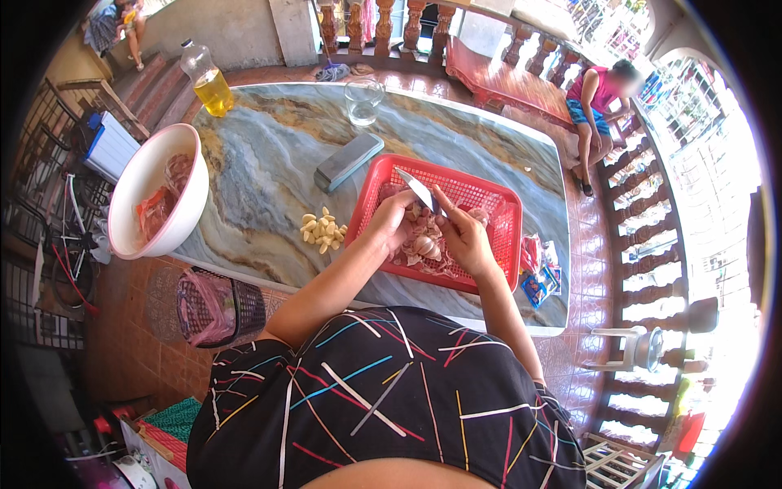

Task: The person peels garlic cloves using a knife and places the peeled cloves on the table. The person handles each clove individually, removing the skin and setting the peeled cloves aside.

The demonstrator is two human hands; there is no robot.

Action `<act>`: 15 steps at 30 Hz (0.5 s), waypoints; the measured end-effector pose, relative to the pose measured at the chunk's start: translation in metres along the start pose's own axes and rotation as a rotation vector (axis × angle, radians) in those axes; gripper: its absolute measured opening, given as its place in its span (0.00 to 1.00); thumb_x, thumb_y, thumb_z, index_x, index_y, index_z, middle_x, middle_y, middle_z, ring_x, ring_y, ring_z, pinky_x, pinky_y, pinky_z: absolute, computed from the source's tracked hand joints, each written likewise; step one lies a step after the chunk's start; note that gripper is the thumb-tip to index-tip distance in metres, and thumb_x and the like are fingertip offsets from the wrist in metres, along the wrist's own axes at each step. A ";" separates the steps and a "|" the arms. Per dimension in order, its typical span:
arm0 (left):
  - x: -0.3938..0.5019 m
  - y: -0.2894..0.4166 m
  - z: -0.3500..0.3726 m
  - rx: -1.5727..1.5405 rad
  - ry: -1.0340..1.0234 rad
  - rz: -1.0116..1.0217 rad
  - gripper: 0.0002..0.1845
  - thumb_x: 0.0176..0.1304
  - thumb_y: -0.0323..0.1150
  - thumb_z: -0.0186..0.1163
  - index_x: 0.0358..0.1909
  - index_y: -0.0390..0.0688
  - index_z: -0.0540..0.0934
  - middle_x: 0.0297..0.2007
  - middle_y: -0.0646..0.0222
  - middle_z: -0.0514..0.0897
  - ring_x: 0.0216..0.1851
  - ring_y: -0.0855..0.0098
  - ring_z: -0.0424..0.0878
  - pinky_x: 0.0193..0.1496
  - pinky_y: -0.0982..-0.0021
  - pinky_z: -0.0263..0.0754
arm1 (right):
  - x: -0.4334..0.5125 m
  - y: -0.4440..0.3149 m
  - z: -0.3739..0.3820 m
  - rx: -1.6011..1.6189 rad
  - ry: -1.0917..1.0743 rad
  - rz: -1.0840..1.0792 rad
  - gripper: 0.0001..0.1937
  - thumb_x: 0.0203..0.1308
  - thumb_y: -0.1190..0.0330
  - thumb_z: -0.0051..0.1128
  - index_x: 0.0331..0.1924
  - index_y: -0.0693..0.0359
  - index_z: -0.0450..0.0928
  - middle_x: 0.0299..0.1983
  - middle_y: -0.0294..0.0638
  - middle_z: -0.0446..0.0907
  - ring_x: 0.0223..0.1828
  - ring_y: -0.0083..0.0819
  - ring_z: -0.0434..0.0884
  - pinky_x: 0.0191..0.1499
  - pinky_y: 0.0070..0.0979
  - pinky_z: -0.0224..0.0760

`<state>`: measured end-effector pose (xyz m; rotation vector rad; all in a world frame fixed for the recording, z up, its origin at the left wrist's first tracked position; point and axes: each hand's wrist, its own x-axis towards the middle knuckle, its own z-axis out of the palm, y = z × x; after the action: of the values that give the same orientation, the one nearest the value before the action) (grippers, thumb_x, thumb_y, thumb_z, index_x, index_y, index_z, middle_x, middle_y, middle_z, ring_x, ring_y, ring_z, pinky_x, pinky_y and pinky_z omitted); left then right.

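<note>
Both of my hands are over a red plastic basket (512, 226) on a marble-patterned table. A small knife (417, 186) is in my right hand (462, 229), its blade pointing up and left. My left hand (394, 220) is curled beside the knife at the basket's left part; what its fingers hold is too small to tell. Below them in the basket lie a garlic bulb (427, 247) and loose garlic skins (437, 266). Peeled garlic cloves (322, 230) form a pile on the table, left of the basket. A sharpening stone (349, 162) lies above the pile.
A white bowl of meat (195, 183) stands at the table's left edge. Farther back are an oil bottle (212, 88) and a drinking glass (363, 107). Small packets (540, 282) lie right of the basket. A lined bin (247, 308) stands below; a person (595, 110) sits on a bench.
</note>
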<state>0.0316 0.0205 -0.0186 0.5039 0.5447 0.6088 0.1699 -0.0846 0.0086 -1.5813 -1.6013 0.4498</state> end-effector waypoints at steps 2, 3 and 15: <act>0.003 -0.001 -0.005 0.024 -0.019 0.014 0.05 0.65 0.33 0.57 0.36 0.42 0.79 0.29 0.72 0.79 0.29 0.79 0.76 0.32 0.78 0.73 | 0.001 -0.005 -0.003 -0.004 -0.054 0.074 0.26 0.65 0.69 0.53 0.68 0.48 0.66 0.37 0.48 0.79 0.37 0.35 0.79 0.43 0.29 0.72; 0.002 0.000 -0.002 0.038 -0.030 0.019 0.06 0.65 0.33 0.57 0.36 0.42 0.79 0.29 0.72 0.79 0.30 0.79 0.76 0.33 0.78 0.73 | 0.001 -0.006 -0.005 -0.007 -0.079 0.113 0.26 0.65 0.68 0.53 0.68 0.46 0.66 0.44 0.51 0.82 0.43 0.41 0.83 0.46 0.32 0.73; -0.013 -0.016 0.027 0.084 0.154 0.253 0.08 0.68 0.35 0.59 0.38 0.41 0.77 0.24 0.70 0.80 0.17 0.80 0.74 0.16 0.75 0.68 | 0.002 0.000 0.000 0.175 0.020 0.132 0.20 0.70 0.71 0.47 0.65 0.61 0.69 0.44 0.40 0.83 0.44 0.19 0.77 0.50 0.19 0.69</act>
<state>0.0460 -0.0068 -0.0035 0.6141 0.6595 0.8732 0.1703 -0.0830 0.0088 -1.5579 -1.4068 0.6259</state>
